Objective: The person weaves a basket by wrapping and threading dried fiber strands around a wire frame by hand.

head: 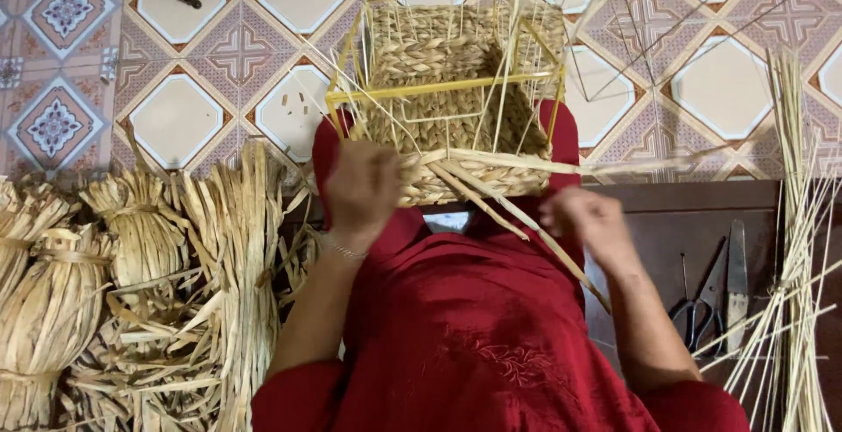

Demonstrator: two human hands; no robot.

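We are in a home used as a weaving workshop: a patterned tile floor (210, 64), bundles of dried straw (132, 292), loose reeds (794, 248), scissors (706, 305) on a dark wooden board (684, 221), and a half-woven basket (456, 90).

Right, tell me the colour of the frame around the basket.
Yellow: the frame shows best in the head view.

The basket (456, 99) is coarse, matt plaited straw-coloured fibre on a thin yellow-coated wire frame (443, 88). At nine o'clock, the bundles (132, 283) are dry, papery, rough leaf strips. At three o'clock, stiff pale reeds (802, 248) look smooth beside dull metal scissors (706, 300) on dark wood. The floor tiles (175, 116) are glossy ceramic; the red cloth (474, 344) is soft and embroidered.
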